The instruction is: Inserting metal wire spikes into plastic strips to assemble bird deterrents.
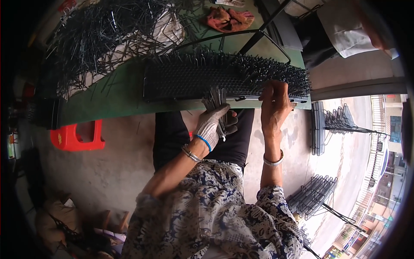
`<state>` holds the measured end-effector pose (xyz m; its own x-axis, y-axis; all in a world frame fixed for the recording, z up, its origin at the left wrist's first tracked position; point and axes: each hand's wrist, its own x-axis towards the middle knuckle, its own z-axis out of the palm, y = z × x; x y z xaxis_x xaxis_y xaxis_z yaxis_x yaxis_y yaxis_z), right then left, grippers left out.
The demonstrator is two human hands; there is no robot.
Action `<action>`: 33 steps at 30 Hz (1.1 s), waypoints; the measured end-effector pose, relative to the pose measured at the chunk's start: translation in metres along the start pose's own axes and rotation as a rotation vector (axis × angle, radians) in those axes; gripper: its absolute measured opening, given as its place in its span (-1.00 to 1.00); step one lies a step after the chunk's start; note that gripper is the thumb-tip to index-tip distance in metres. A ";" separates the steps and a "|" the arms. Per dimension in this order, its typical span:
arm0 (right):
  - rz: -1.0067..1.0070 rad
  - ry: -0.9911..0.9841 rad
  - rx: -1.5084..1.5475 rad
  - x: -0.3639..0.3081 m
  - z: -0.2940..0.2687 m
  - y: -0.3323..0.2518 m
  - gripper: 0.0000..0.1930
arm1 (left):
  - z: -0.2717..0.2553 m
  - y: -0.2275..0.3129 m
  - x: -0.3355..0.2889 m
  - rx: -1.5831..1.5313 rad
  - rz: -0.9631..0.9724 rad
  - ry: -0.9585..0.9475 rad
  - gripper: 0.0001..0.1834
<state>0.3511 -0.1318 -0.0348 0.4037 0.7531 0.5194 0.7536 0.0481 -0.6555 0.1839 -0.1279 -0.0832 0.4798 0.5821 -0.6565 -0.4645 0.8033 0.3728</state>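
My left hand (210, 122), in a pale knitted glove with dark fingertips, is closed around a bundle of thin metal rods (214, 100) at the table's near edge. Over the right part of a long black perforated rack (189, 82), my bare right hand (276, 103) has its fingers pinched together. Whatever those fingers hold is too small to make out. Many thin dark rods (258, 67) stand upright in the rack, densest along its far side and right end. Its left front shows bare holes.
A large heap of loose rods (108, 39) lies on pale cloth at the green table's (86, 110) far left. Red gloves (228, 19) lie at the back. A red plastic stool (79, 136) is at left below. Wire racks (315, 196) stand right; another person (345, 30) is at upper right.
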 end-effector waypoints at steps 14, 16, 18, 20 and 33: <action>-0.151 -0.121 -0.270 0.011 0.012 0.011 -0.95 | 0.000 0.000 -0.002 -0.007 -0.051 -0.020 -0.82; -0.131 -0.145 -0.294 0.011 0.013 0.012 -0.94 | 0.002 -0.001 -0.005 0.015 -0.040 -0.064 -0.83; -0.111 -0.169 -0.315 0.011 0.015 0.014 -0.93 | 0.007 -0.001 -0.007 0.015 -0.041 -0.064 -0.83; -0.101 -0.199 -0.437 0.010 0.017 0.015 -0.90 | 0.007 -0.001 -0.009 0.016 -0.040 -0.064 -0.83; 0.465 -0.576 0.472 -0.016 -0.016 -0.004 -0.92 | 0.011 -0.005 -0.019 0.130 -0.039 -0.134 -0.80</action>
<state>0.3497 -0.1549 -0.0314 0.1959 0.9719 -0.1307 0.2332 -0.1756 -0.9564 0.1847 -0.1419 -0.0655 0.5946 0.5549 -0.5818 -0.3476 0.8299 0.4364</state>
